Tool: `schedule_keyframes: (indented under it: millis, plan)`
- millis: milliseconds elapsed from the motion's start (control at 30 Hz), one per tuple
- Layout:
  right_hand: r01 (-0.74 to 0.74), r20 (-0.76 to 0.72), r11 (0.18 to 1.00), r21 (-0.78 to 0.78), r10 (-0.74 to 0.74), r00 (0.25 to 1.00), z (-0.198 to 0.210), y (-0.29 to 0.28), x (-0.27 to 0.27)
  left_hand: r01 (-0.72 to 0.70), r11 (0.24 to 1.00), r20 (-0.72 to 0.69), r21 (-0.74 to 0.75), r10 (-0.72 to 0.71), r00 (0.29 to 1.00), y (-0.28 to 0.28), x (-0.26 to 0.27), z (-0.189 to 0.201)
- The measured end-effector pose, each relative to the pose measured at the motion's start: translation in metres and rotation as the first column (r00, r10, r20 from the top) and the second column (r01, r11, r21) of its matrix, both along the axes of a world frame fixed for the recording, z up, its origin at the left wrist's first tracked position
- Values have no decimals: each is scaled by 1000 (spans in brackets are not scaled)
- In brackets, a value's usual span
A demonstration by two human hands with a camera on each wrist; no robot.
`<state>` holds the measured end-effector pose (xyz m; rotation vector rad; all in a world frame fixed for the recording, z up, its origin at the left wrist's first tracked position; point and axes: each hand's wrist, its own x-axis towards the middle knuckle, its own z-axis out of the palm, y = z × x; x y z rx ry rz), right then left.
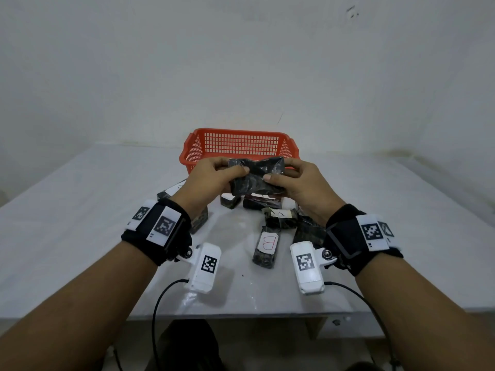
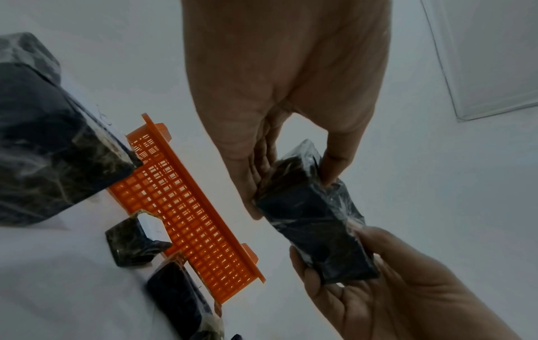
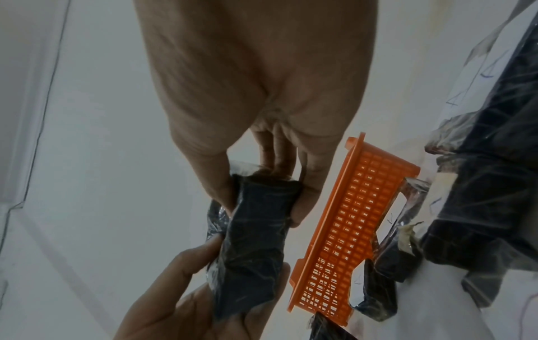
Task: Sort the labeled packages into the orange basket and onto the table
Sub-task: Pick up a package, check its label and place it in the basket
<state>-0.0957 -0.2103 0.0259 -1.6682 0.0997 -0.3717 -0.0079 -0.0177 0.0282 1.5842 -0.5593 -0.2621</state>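
Observation:
Both hands hold one dark plastic-wrapped package (image 1: 255,175) in the air just in front of the orange basket (image 1: 238,142). My left hand (image 1: 214,174) grips its left end between thumb and fingers; my right hand (image 1: 294,180) grips the right end. The package (image 2: 314,220) shows no label on the faces I see. In the right wrist view the package (image 3: 256,241) appears between both hands with the basket (image 3: 349,230) behind. Below the hands, several wrapped packages lie on the table, one with a red "B" label (image 1: 267,243).
The white table (image 1: 80,223) stands against a plain wall, the basket at its far middle. A larger package (image 1: 199,218) lies partly under my left wrist. Other labelled packages (image 1: 280,216) cluster under and beside my right wrist. Camera cables hang over the table's front edge.

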Motion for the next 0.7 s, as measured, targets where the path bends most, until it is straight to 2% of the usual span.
schedule_keyframes:
  millis: [67, 200, 333, 433, 500, 633, 700]
  plan:
    - [13, 6, 999, -31, -13, 1000, 1, -2, -1, 25, 999, 18, 27, -26, 1000, 2, 0, 0]
    - [29, 22, 990, -141, -26, 999, 3, -3, -3, -10, 986, 231, 168, -29, 973, 4, -2, 0]
    - [-34, 63, 998, 44, 32, 997, 5, -2, -7, -44, 977, 196, 207, 3, 981, 6, 2, 1]
    - [-1, 99, 1000, 1, 1, 995, 8, -3, -8, -26, 972, 187, 235, -19, 982, 5, 2, -2]
    - [-28, 71, 999, -22, 29, 997, 9, -1, -8, -35, 972, 197, 232, -12, 980, 4, 1, -4]
    - [-153, -47, 980, 128, 160, 986, 11, 3, -12, -16, 991, 204, 135, -12, 979, 3, -1, -4]
    - [-198, -88, 963, 182, 216, 972, 11, 5, -15, 13, 991, 215, 136, -43, 976, 2, -3, -3]
